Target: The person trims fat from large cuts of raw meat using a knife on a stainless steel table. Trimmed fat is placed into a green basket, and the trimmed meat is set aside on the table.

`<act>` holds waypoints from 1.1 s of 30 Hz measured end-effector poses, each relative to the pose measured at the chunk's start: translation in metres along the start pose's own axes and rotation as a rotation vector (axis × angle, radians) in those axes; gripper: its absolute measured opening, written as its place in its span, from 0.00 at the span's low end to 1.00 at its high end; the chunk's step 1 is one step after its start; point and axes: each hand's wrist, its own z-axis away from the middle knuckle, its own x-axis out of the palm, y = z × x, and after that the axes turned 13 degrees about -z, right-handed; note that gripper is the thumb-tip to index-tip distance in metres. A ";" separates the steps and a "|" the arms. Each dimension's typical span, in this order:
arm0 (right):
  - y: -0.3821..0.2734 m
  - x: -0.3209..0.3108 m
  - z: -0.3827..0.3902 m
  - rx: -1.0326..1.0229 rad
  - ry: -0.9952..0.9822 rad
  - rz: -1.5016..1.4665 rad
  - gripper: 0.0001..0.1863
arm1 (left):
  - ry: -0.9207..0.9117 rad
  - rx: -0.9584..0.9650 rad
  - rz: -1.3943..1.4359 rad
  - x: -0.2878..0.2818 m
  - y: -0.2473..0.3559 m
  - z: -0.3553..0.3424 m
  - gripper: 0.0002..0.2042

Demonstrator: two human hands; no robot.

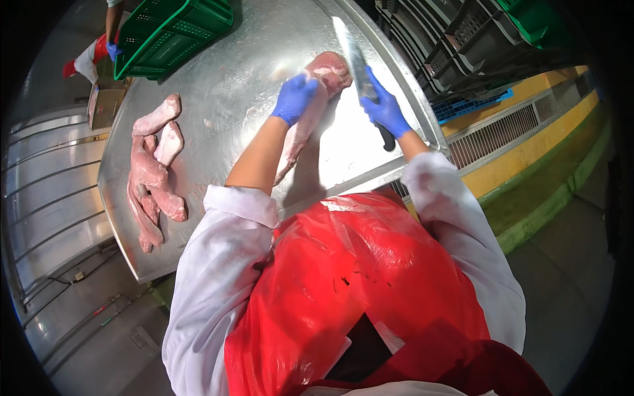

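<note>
- Step in hand: trimming or cutting seems to be under way, judging by a long, pale-pink, boneless piece of raw meat [317, 112] being held down under a blade.
- Location: the meat is placed on a shiny, flat stainless-steel table [231, 112], slanting from near the front edge up to a thick, redder far end; whether its thin near end is raised cannot be told.
- Next move, as judged: the meat should be kept steady, the blade brought onto the thick end, and the gloved fingers kept clear of the edge.
- Left hand in blue glove [295, 99]: placed on the upper half of the meat, forearm angled up and inward, fingers curled together and closed on it; fingertips are hidden.
- Right hand in blue glove [386, 111]: a long, straight, steel-bladed knife with a black handle [352, 56] is gripped, one finger stretched out toward the blade, the others wrapped around the handle.
- Knife pose: blade is pointed away from the body, just beside the thick end; contact cannot be confirmed.
- Surroundings: a pile of similar pink meat strips [149, 173] is left near the table's left edge; a green perforated plastic crate [175, 36] is seen beyond, touched by a co-worker's blue-gloved hand [113, 49].
</note>
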 end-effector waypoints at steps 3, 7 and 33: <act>-0.013 0.029 -0.040 -0.046 -0.115 0.183 0.43 | 0.009 -0.035 0.036 -0.003 0.010 -0.001 0.10; -0.014 0.022 -0.046 -0.025 -0.311 0.437 0.43 | 0.049 -0.076 0.072 -0.006 0.024 -0.003 0.10; -0.043 0.051 -0.006 0.250 -0.660 0.358 0.40 | 0.158 0.091 0.167 -0.073 0.085 0.023 0.06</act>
